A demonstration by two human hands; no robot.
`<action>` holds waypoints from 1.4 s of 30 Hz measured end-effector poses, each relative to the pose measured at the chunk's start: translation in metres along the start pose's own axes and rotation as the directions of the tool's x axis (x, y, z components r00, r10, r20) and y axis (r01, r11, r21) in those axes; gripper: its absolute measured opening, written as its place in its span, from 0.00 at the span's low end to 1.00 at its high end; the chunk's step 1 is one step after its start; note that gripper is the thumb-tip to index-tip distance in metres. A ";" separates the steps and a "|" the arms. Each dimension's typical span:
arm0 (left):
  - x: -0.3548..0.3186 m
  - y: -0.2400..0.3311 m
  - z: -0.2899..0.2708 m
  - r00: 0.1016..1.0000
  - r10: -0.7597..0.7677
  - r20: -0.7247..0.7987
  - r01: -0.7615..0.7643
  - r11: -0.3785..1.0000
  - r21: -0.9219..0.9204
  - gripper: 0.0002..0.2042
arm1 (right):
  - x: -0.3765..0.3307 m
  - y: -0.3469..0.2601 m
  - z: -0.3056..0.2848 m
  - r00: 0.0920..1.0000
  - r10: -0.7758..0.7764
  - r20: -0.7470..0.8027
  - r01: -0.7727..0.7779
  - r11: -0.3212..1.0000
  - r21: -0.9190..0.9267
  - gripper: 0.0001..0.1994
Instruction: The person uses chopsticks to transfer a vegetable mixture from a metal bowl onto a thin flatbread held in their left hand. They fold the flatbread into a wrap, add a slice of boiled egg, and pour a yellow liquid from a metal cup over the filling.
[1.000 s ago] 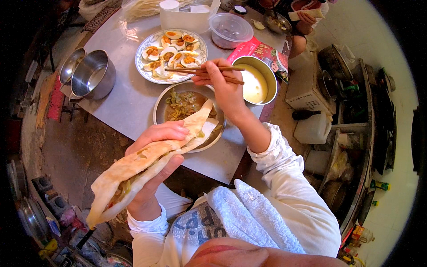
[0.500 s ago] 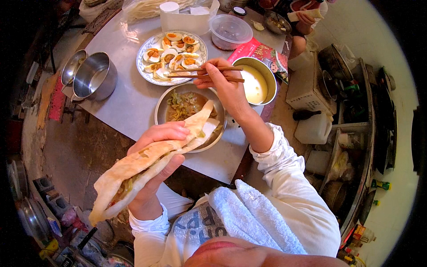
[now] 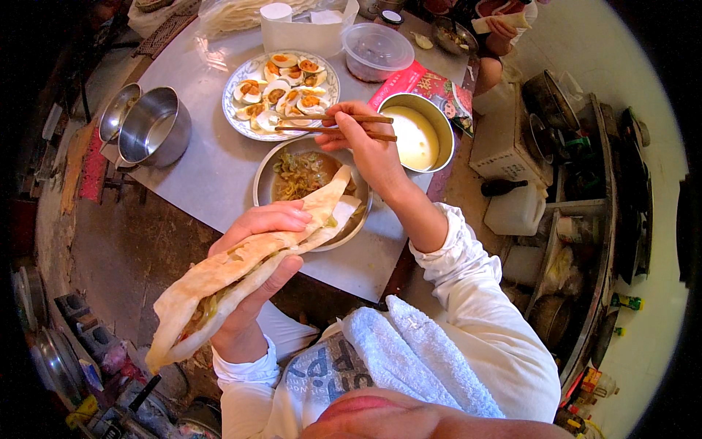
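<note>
Nearest, at the lower edge: a white towel [image 3: 431, 358] draped over the chest, white sleeves to either side.

Just above, left hand [image 3: 256, 274] cupped under a long folded flatbread [image 3: 234, 278], thumb over the top edge, fingers curled beneath; firmly held, not wide open. Flatbread lying diagonally across the palm, one end drooping toward the lower left past the wrist, the other end pointing up and right, overlapping the rim of a metal bowl [image 3: 263, 186]. Shredded greenish filling visible in the open fold.

Beyond that, on a grey metal table [image 3: 205, 168]: the metal bowl with shredded vegetables, directly behind the flatbread's upper tip.

Right hand [image 3: 365, 143] raised above the far rim of that bowl, fingers closed around a pair of wooden chopsticks [image 3: 329, 124]. Chopsticks pointing left, tips over the near edge of a patterned plate [image 3: 238, 77] of halved eggs with orange yolks. Flatbread well below and left of this hand, apart from it.

Right of the hand: a metal cup [image 3: 417, 135] of pale yellow liquid. Left side of the table: two steel pots [image 3: 150, 128] side by side.

Farther back: a clear lidded plastic tub [image 3: 376, 51], a white napkin holder [image 3: 300, 33], a red printed packet [image 3: 431, 84]. At the far edge, another person's hand [image 3: 501, 25] near a dish.
</note>
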State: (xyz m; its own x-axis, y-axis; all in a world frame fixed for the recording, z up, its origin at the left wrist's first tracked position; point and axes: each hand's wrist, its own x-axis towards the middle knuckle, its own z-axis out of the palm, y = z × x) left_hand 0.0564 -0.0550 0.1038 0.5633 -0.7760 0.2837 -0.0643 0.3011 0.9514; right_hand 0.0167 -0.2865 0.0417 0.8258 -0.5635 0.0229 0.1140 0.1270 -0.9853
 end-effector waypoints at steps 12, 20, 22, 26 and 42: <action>0.000 -0.003 0.000 1.000 0.012 0.016 -0.012 1.000 0.001 0.19 | 0.001 0.003 -0.004 0.999 -0.034 -0.032 0.033 0.999 -0.015 0.10; -0.001 -0.004 0.000 1.000 0.020 0.010 -0.020 1.000 -0.014 0.18 | 0.002 0.002 -0.005 0.995 -0.084 -0.051 0.081 0.996 -0.047 0.10; -0.001 -0.005 -0.001 1.000 0.024 0.006 -0.024 1.000 -0.016 0.18 | 0.000 -0.006 -0.004 0.991 -0.111 -0.078 0.107 0.993 -0.057 0.10; -0.001 -0.006 -0.001 1.000 0.028 0.006 -0.028 1.000 -0.010 0.18 | 0.001 -0.008 -0.007 0.985 -0.153 -0.081 0.149 0.988 -0.050 0.10; -0.001 -0.004 0.000 1.000 0.024 0.002 -0.024 1.000 -0.012 0.18 | 0.002 0.009 -0.001 0.998 -0.057 -0.020 0.056 0.998 -0.029 0.11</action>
State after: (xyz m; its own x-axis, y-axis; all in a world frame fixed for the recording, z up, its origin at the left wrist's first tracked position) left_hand 0.0564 -0.0553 0.0992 0.5599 -0.7696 0.3068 -0.0683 0.3261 0.9429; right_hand 0.0185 -0.2871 0.0328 0.8066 -0.5864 0.0751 0.1441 0.0718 -0.9870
